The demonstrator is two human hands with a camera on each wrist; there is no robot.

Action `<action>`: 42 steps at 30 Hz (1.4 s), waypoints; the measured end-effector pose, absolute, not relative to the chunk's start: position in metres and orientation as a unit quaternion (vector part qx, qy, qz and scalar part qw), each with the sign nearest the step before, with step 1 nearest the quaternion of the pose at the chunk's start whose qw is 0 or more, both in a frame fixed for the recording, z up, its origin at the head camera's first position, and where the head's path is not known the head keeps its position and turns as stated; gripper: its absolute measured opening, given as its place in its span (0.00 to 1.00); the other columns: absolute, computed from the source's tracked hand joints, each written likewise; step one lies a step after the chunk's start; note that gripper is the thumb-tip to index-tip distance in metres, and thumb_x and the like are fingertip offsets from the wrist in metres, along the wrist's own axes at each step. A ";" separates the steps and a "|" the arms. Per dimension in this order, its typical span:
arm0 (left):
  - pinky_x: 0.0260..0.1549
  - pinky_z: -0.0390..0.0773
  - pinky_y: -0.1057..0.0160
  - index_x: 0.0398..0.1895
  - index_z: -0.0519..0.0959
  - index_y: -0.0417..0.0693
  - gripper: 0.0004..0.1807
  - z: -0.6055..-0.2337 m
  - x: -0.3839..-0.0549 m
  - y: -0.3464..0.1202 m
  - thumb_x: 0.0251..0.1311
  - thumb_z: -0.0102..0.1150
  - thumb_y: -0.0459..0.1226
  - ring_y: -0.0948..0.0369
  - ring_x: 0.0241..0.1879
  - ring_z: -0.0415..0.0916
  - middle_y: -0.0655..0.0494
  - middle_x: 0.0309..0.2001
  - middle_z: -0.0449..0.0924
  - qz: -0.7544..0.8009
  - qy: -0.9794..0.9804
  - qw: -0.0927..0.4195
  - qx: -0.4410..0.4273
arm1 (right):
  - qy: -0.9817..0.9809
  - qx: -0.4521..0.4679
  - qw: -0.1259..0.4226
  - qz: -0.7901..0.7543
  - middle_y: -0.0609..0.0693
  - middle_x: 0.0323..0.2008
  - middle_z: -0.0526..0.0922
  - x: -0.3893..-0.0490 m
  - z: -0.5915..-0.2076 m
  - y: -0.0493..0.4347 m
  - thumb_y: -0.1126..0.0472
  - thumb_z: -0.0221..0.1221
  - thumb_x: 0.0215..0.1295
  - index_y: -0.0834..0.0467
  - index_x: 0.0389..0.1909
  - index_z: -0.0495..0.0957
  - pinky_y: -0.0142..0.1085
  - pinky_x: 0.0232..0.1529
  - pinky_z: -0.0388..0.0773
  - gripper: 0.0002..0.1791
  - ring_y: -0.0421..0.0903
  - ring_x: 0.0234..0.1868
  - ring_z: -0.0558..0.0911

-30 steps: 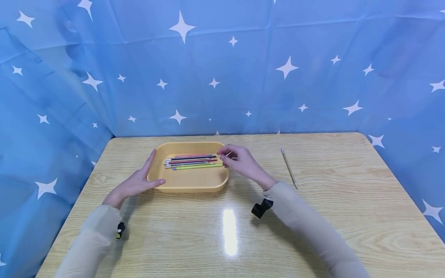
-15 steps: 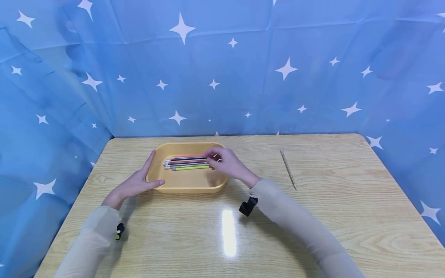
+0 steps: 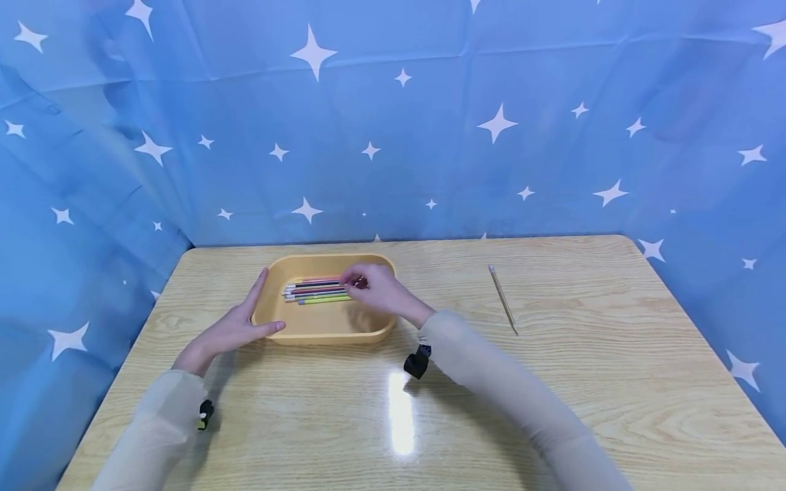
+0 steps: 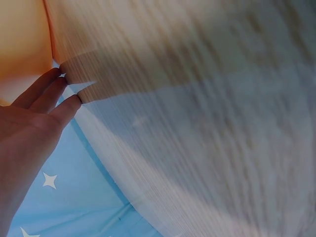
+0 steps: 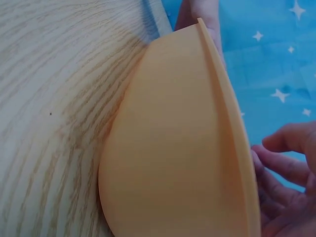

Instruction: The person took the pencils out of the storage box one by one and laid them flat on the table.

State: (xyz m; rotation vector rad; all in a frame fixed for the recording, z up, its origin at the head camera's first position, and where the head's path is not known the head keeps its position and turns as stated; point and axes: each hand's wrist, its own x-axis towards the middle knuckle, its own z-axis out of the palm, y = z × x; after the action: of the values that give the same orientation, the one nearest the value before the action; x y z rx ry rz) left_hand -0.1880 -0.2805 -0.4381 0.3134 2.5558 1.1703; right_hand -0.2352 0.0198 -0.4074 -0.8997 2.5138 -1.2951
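Several pencils (image 3: 316, 293), in pink, black, yellow-green and other colours, lie side by side in a shallow orange-yellow tray (image 3: 331, 337). My left hand (image 3: 230, 327) rests at the tray's left end, its fingers straight along the outer side and its thumb over the front left corner. Over the tray's right half, my right hand (image 3: 381, 290) is loosely bent above the pencils, covering their right ends. In the right wrist view the tray's wall (image 5: 173, 128) hides the pencils, and nothing shows between thumb and fingers. A single golden pencil (image 3: 502, 299) lies on the table to the right.
The wood-grain table (image 3: 583, 382) reaches back to a blue curtain (image 3: 430, 136) with white stars. A small black device (image 3: 417, 361) is strapped to the right wrist.
My right hand has moved left from the tray's right rim, over the pencils. The pencils keep their place in the tray. My left hand stays at the tray's left end.
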 end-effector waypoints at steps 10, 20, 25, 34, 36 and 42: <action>0.62 0.48 0.33 0.76 0.23 0.59 0.61 -0.437 -0.187 -0.281 0.59 0.65 0.44 0.34 0.70 0.40 0.35 0.75 0.31 0.418 0.888 0.156 0.114 | 0.859 -0.303 0.112 -0.397 0.50 0.38 0.83 -0.241 -0.414 0.007 0.67 0.57 0.66 0.64 0.45 0.82 0.30 0.41 0.74 0.10 0.43 0.39 0.78; 0.63 0.47 0.35 0.76 0.24 0.58 0.61 -0.438 -0.188 -0.283 0.59 0.65 0.45 0.35 0.70 0.39 0.35 0.75 0.31 0.423 0.885 0.149 0.128 | 0.868 -0.280 0.159 -0.378 0.51 0.41 0.83 -0.248 -0.418 0.003 0.66 0.57 0.67 0.64 0.50 0.80 0.30 0.45 0.75 0.13 0.44 0.43 0.80; 0.63 0.47 0.34 0.76 0.24 0.58 0.60 -0.440 -0.188 -0.284 0.60 0.65 0.46 0.36 0.71 0.39 0.37 0.75 0.30 0.425 0.884 0.151 0.127 | 0.877 -0.269 0.178 -0.357 0.53 0.43 0.83 -0.251 -0.422 0.003 0.66 0.58 0.66 0.64 0.51 0.79 0.32 0.47 0.75 0.14 0.45 0.45 0.80; 0.63 0.46 0.34 0.76 0.24 0.58 0.60 -0.442 -0.188 -0.283 0.60 0.64 0.44 0.36 0.71 0.37 0.38 0.75 0.30 0.423 0.885 0.150 0.125 | 0.890 -0.272 0.190 -0.314 0.53 0.46 0.82 -0.249 -0.425 -0.001 0.64 0.64 0.61 0.61 0.54 0.79 0.36 0.52 0.73 0.19 0.47 0.50 0.79; 0.63 0.46 0.34 0.76 0.24 0.58 0.60 -0.441 -0.187 -0.283 0.60 0.65 0.43 0.36 0.71 0.38 0.37 0.75 0.30 0.424 0.884 0.149 0.127 | 0.889 -0.276 0.189 -0.313 0.53 0.46 0.82 -0.248 -0.427 -0.002 0.65 0.65 0.61 0.62 0.54 0.79 0.35 0.52 0.73 0.19 0.47 0.49 0.79; 0.61 0.49 0.33 0.76 0.24 0.57 0.61 -0.440 -0.188 -0.283 0.59 0.65 0.42 0.33 0.70 0.41 0.35 0.75 0.31 0.426 0.883 0.150 0.129 | 0.885 -0.283 0.192 -0.315 0.53 0.47 0.82 -0.246 -0.432 -0.005 0.67 0.65 0.60 0.63 0.53 0.79 0.33 0.51 0.73 0.19 0.46 0.48 0.79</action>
State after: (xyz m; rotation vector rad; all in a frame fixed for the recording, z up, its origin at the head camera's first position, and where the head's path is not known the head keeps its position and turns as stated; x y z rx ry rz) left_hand -0.1880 -0.2826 -0.4396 0.3704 2.5372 1.2232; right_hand -0.2465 -0.0052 -0.4321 -0.7947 2.4860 -0.8830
